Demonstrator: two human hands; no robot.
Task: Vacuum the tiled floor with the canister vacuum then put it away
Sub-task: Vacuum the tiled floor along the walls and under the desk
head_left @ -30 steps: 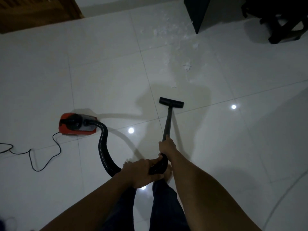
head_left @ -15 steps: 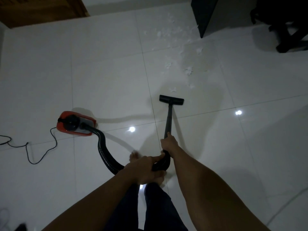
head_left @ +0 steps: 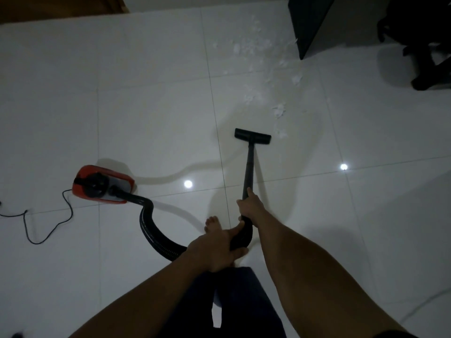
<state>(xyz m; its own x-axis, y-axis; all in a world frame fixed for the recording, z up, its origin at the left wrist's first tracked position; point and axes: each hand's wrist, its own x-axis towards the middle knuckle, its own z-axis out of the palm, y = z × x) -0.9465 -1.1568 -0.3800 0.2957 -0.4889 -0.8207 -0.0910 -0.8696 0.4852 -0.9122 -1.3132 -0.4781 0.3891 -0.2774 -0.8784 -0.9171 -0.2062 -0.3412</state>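
Note:
A red canister vacuum (head_left: 103, 184) sits on the white tiled floor (head_left: 151, 113) at the left. Its black ribbed hose (head_left: 151, 230) curves down and right to the handle bend. My left hand (head_left: 214, 250) grips that bend where the hose joins the wand. Higher up, my right hand (head_left: 250, 207) grips the black wand (head_left: 249, 167). The flat floor nozzle (head_left: 252, 136) rests on the tile ahead of me. White scraps of debris (head_left: 278, 111) lie scattered just beyond and right of the nozzle.
The vacuum's black power cord (head_left: 48, 223) trails left across the tile. A dark cabinet corner (head_left: 310, 23) and a black chair base (head_left: 419, 45) stand at the top right. A wooden door edge (head_left: 61, 6) is top left. My bare foot (head_left: 212, 223) is near the hose.
The nozzle has been pushed forward toward the white scraps and now sits close beside the nearest ones. I have stepped forward, and the canister lies a little nearer.

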